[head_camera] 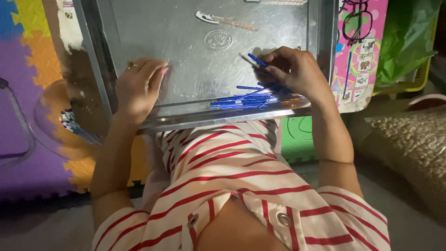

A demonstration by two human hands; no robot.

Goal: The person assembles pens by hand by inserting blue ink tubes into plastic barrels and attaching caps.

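Flat and empty, the left hand [138, 83] rested on the metal tray [195, 60] — the right hand [297, 69] pinched one thin blue stick [257, 59] above the blue stick pile [248, 98] at the tray's near rim; a clear bowl [55, 121] sat far left

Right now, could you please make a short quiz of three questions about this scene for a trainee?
1. True or false: the right hand holds a thin blue stick above the metal tray.
2. Where does the pile of blue sticks lie? A) by the tray's near edge B) at the tray's far edge C) on the floor mat
3. What does the left hand rest on?

Key: 1 true. 2 A. 3 The tray's surface, flat and holding nothing.
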